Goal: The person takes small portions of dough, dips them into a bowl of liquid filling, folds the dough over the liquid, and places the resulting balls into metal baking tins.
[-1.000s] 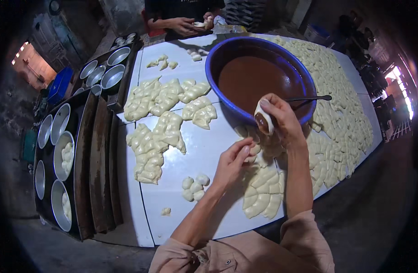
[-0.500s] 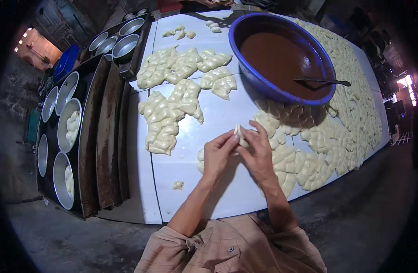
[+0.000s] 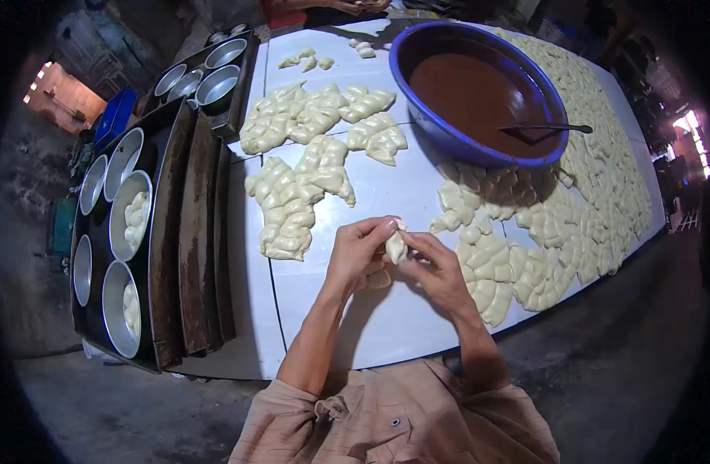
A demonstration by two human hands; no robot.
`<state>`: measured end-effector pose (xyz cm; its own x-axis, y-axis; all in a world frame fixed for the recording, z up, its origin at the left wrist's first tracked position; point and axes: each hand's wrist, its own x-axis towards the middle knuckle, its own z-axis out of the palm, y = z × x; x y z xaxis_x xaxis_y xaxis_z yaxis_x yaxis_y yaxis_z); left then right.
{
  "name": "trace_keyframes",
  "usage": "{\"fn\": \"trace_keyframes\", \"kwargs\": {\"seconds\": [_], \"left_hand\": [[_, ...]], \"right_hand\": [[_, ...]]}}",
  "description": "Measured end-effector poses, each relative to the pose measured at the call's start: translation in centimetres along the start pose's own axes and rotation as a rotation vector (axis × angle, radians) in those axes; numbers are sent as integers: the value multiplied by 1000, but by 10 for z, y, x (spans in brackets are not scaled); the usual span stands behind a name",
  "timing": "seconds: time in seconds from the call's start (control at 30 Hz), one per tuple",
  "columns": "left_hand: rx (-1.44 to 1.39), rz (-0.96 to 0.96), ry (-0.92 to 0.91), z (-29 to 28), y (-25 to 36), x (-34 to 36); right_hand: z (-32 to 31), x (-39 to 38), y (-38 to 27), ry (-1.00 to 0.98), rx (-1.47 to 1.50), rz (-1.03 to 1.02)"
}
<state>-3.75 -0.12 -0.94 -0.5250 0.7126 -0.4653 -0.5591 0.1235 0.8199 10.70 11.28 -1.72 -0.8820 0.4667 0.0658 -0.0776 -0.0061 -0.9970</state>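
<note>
My left hand (image 3: 356, 251) and my right hand (image 3: 436, 267) meet over the white table (image 3: 386, 325), both pinching one small piece of pale dough (image 3: 396, 246) between the fingertips. A few loose dough pieces (image 3: 378, 277) lie under my hands. To the right spreads a wide field of flat dough pieces (image 3: 525, 263). Folded dough pieces (image 3: 293, 197) lie in clusters to the upper left. Behind them a big blue bowl (image 3: 417, 124) holds brown filling (image 3: 471, 97), and a spoon (image 3: 552, 128) rests in it.
Dark trays with round metal pans (image 3: 127, 201) stand along the table's left side, some pans holding dough. Another person's hands (image 3: 355, 6) work at the far end. The concrete floor (image 3: 618, 371) lies to the right and below.
My right hand left the bowl's rim with a filled dough piece and came down to join my left hand. Both hands now pinch the piece together. The view has shifted nearer the table.
</note>
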Motion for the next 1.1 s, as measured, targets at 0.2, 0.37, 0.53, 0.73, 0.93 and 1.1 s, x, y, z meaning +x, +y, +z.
{"fn": "trace_keyframes", "kwargs": {"seconds": [0.2,0.37,0.53,0.73,0.93,1.1], "left_hand": [[202,222,-79,8,-11,-26],[181,187,3,18,-19,-34],[311,159,-41,11,-16,-29],[596,58,-177,3,6,-9],[1220,553,-287,-24,21,32],[1318,309,-431,-34,11,56]], "right_hand": [[12,2,8,249,-235,-270],[23,-3,20,454,-251,-294],[18,-7,14,395,-487,-133],[9,-22,-9,214,-681,-350],[-3,-33,23,433,73,329],[18,-38,56,402,78,390]]}}
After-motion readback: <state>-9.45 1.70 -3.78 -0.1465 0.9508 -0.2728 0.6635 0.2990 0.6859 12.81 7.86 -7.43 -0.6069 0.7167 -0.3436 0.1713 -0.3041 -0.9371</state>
